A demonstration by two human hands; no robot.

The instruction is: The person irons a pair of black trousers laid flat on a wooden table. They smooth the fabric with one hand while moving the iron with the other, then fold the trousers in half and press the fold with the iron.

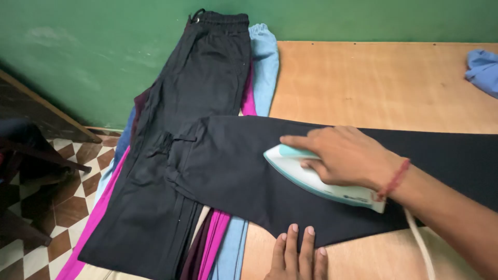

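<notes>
Wedge-shaped white iron (316, 179) under right hand (347, 155), smooth black trousers (223, 171), left hand (298, 254) flat

An iron (311, 176) sits on trousers (233, 171) laid across a table (384, 83), overlapping stacked clothes (262, 67) at its left

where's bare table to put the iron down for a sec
Free: the wooden tabletop behind the black trousers, between the light blue garment and the blue cloth. A small strip lies right of the left hand. Crowded: the stacked clothes at left; the right hand grips the iron.
</notes>
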